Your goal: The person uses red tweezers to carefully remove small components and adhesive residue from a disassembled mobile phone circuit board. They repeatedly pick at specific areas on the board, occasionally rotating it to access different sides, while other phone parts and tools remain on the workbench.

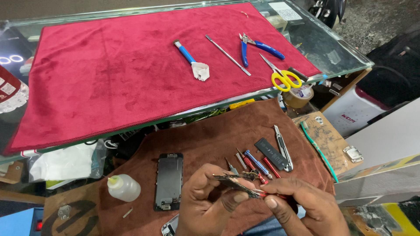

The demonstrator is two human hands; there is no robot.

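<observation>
from the head camera, the left hand (205, 203) is closed around a thin phone circuit board (234, 181), thumb pressed on its near edge and fingers curled beneath, holding it above the brown cloth (205, 131). the right hand (302, 205) pinches a red-handled screwdriver (273, 195) between thumb and forefinger, its tip resting against the board's right end. the two hands touch at the board, low in the middle of the view.

just left of the hands a dark phone screen assembly (169, 180) lies flat on the brown cloth, with a small white squeeze bottle (124, 187) beside it. behind the hands sit more small screwdrivers (257, 164), a black phone battery (271, 154) and a utility knife (283, 147), close together. a teal toothbrush (318, 149) rests on a worn wooden block at the right.

farther back, a glass counter (345, 52) carries a red cloth (113, 74). on it lie a blue-handled brush (191, 59), a metal spudger (228, 55), blue-handled pliers (258, 46) and yellow-handled scissors (282, 76), the scissors overhanging the cloth's near edge. a roll of brown tape (298, 97) sits just below them.
</observation>
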